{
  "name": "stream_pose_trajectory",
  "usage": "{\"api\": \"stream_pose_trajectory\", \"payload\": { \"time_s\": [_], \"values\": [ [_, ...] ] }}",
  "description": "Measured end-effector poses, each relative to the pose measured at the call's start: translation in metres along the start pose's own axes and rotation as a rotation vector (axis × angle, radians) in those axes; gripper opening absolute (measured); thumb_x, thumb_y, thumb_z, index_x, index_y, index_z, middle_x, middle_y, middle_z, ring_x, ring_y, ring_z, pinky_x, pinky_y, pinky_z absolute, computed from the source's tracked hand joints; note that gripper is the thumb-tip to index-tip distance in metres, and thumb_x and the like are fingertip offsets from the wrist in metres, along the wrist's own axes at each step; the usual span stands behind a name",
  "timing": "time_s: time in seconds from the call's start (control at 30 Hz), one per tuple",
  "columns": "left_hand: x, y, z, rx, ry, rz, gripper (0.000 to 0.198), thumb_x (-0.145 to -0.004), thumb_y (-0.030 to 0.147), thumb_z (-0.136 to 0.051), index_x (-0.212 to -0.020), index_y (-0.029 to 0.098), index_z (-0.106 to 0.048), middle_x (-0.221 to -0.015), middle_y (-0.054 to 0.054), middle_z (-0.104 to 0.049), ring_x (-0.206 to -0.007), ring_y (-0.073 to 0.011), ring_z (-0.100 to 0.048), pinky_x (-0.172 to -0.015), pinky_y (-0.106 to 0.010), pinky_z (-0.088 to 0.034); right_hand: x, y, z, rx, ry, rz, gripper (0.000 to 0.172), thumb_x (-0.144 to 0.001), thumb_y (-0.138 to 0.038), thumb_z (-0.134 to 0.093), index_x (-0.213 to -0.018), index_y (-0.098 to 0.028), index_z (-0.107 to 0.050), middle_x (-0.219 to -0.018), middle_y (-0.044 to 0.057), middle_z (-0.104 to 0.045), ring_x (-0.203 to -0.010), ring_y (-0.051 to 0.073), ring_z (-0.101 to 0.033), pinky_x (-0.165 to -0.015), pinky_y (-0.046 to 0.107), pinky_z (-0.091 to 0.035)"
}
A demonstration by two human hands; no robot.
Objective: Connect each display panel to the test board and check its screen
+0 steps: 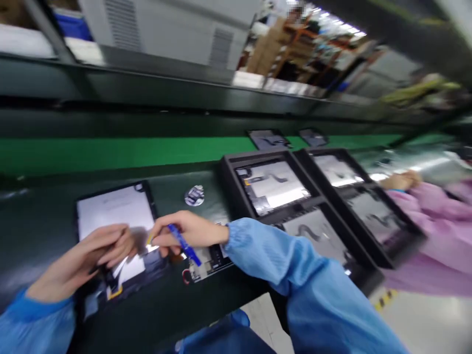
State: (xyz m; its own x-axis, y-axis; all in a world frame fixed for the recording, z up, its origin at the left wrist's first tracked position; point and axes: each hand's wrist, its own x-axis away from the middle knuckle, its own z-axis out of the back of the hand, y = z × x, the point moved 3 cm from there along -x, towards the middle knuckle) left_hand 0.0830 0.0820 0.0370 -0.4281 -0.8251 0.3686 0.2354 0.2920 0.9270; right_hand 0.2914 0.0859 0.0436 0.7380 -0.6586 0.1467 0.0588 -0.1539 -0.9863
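Observation:
My right hand (188,229) is closed round a blue pen (185,246), which slants back toward the wrist. Its fingertips are at a small yellow and silvery piece by the right edge of a flat display panel (114,209). Over the panel's lower left, my left hand (105,253) has its fingers curled; a dark bit shows beneath them, but what they hold is unclear. An orange-edged ribbon cable (115,294) lies at the panel's near edge. Partly under my right forearm sits an opened device with a circuit board (210,263).
Black trays (226,169) with several display panels stand on the right of the dark bench (44,216). A round silvery sticker roll or disc (194,195) lies behind my right hand. Two panels (267,139) lie at the back. A co-worker's pink sleeve (424,206) is far right.

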Motion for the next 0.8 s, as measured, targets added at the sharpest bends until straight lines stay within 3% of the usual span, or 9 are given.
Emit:
{"api": "stream_pose_trajectory", "payload": {
  "time_s": [0.03,0.13,0.3,0.8],
  "values": [
    [0.003,-0.003,-0.004,0.102,-0.063,0.015,0.047,-0.085,0.058,-0.062,-0.057,0.021,-0.053,-0.050,0.001,-0.048,-0.054,-0.0136,-0.046,-0.061,-0.030,-0.046,0.000,0.001,0.001,0.014,-0.006,0.002,0.010,-0.094,-0.024,-0.064,-0.095,-0.014,-0.063,-0.069,-0.005,-0.064,-0.052,0.003,-0.054,-0.059,0.014,-0.047],
    [0.002,-0.005,-0.015,0.208,-0.076,-0.008,0.038,-0.087,0.046,-0.066,-0.062,0.019,-0.058,-0.053,0.002,-0.051,-0.054,-0.0102,-0.043,-0.057,-0.025,-0.037,0.002,0.001,-0.001,0.061,-0.018,-0.001,0.019,-0.093,-0.034,-0.065,-0.092,-0.015,-0.065,-0.067,-0.004,-0.063,-0.051,0.005,-0.053,-0.055,0.017,-0.046],
    [0.007,0.001,-0.026,0.086,0.042,-0.071,0.038,-0.090,0.045,-0.063,-0.063,0.018,-0.062,-0.045,0.003,-0.047,-0.047,-0.0095,-0.044,-0.054,-0.023,-0.036,0.005,-0.003,-0.006,0.165,0.020,-0.005,0.031,-0.091,-0.046,-0.067,-0.087,-0.015,-0.065,-0.062,-0.004,-0.061,-0.053,0.007,-0.054,-0.057,0.019,-0.045],
    [0.010,0.013,-0.029,-0.223,0.148,-0.167,0.029,-0.088,0.036,-0.060,-0.068,0.018,-0.068,-0.047,0.004,-0.052,-0.046,-0.0082,-0.044,-0.047,-0.020,-0.034,0.006,-0.007,-0.002,0.324,0.057,0.021,0.031,-0.093,-0.045,-0.063,-0.084,-0.015,-0.066,-0.061,-0.004,-0.056,-0.056,0.008,-0.050,-0.059,0.020,-0.039]
  ]
}}
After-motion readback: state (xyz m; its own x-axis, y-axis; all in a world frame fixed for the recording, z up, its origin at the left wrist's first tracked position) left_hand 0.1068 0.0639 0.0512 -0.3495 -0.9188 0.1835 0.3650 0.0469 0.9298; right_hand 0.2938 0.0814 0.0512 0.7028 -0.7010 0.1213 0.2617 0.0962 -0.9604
